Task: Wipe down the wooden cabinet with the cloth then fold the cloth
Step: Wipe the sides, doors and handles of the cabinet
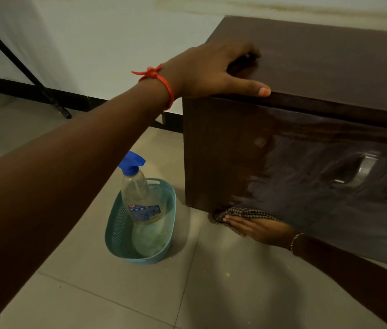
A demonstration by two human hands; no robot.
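The dark brown wooden cabinet (pixel 318 74) fills the right half of the head view, its glossy front showing damp streaks and a metal handle (pixel 365 169). My left hand (pixel 211 70) rests on the cabinet's top left corner, thumb along the front edge and fingers curled on the top. Low down, my right hand (pixel 256 227) presses a checked brown-and-cream cloth (pixel 242 213) flat against the bottom left of the cabinet's front, near the floor. Part of the cloth is hidden under the hand.
A teal plastic basket (pixel 116 231) stands on the tiled floor left of the cabinet, holding a clear spray bottle (pixel 137 195) with a blue trigger. A black metal leg (pixel 21 67) slants along the wall at the far left.
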